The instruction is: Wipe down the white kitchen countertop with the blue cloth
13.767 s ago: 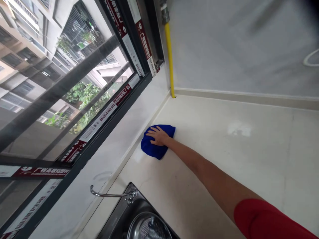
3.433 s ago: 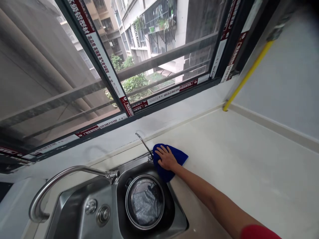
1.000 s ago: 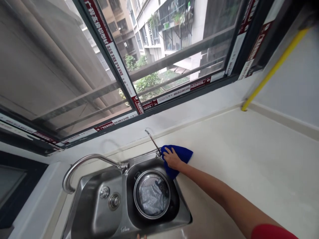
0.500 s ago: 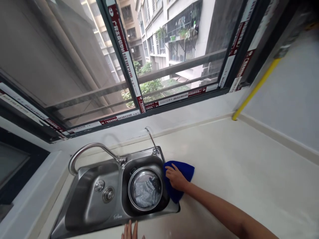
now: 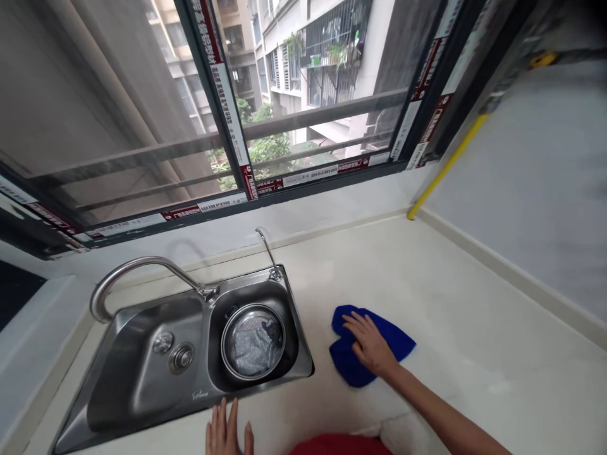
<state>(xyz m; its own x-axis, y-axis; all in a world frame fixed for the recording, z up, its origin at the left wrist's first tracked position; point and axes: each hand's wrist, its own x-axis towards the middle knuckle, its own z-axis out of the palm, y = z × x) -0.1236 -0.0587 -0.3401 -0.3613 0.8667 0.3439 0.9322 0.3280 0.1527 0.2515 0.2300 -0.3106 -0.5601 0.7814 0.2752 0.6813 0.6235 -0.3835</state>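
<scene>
My right hand (image 5: pixel 372 344) lies flat on a folded blue microfibre cloth (image 5: pixel 346 360), pressing it onto the cream stone countertop (image 5: pixel 474 303) just right of the sink. Part of the cloth is hidden under my palm and fingers. My left hand (image 5: pixel 227 430) stands at the bottom of the view, fingers spread and holding nothing, close to the front rim of a stainless steel double sink (image 5: pixel 246 278). A red sleeve (image 5: pixel 339 445) shows low down between my arms.
A round metal strainer (image 5: pixel 253 341) sits in the right basin. A curved faucet (image 5: pixel 152 265) and a thin sprayer (image 5: pixel 268 253) rise behind the sink. A window frame (image 5: pixel 294 183) with printed tape runs along the back, and a yellow pipe (image 5: pixel 450 161) descends the right wall.
The cloth and my right hand have moved right, away from the sink's edge. More of my left hand has come into view below the sink, and the view has shifted.
</scene>
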